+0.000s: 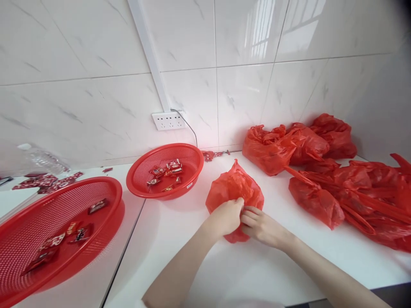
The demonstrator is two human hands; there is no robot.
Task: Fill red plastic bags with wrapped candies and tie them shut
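A red plastic bag (236, 184) sits on the white table in front of me, its top crumpled and pointing up. My left hand (228, 217) is closed on the near side of the bag, thumb and fingers pinching the film. Right beside it, my right hand (261, 224) also grips the bag, with its fingers bent into the plastic. The two hands nearly meet at the bag's middle. What lies inside the bag is hidden.
Left of the bag stands a round red basket (165, 194) with several wrapped snacks (173, 167). A larger red basket (109, 188) is nearer on the left. Several red bags (269, 149) line the right side. A plastic bottle (43, 160) and a socket strip (168, 121) are at the back.
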